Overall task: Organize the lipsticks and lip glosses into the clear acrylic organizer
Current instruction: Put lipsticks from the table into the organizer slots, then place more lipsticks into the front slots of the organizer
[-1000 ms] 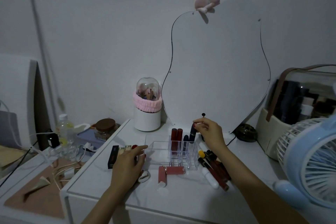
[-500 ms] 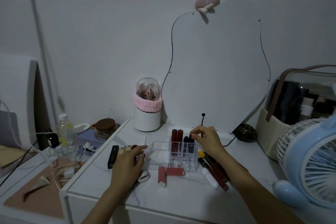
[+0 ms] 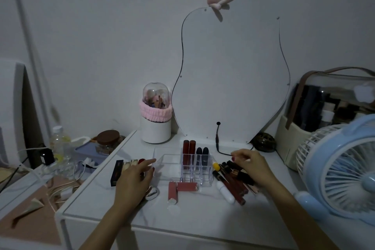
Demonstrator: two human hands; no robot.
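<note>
The clear acrylic organizer (image 3: 168, 165) stands in the middle of the white tabletop. Two tall dark-red tubes (image 3: 189, 151) and two black lipsticks (image 3: 202, 154) stand upright in its right-hand slots. My left hand (image 3: 135, 180) rests flat on the table, fingertips against the organizer's left wall. My right hand (image 3: 252, 165) hovers with bent fingers over a loose pile of dark lip glosses (image 3: 233, 178) right of the organizer, holding nothing visible. Two pink-red tubes (image 3: 180, 187) lie in front of the organizer. A white tube (image 3: 225, 192) lies beside the pile.
A black box and small items (image 3: 117, 171) lie left of my left hand. A white brush holder with a pink band (image 3: 155, 126) and a mirror (image 3: 229, 75) stand behind. A blue fan (image 3: 341, 166) and a storage case (image 3: 324, 111) fill the right side. A cable (image 3: 220, 144) runs behind the organizer.
My right hand set a black lipstick into the organizer, let go of it, then moved right and down over the loose pile. The left hand stayed in place.
</note>
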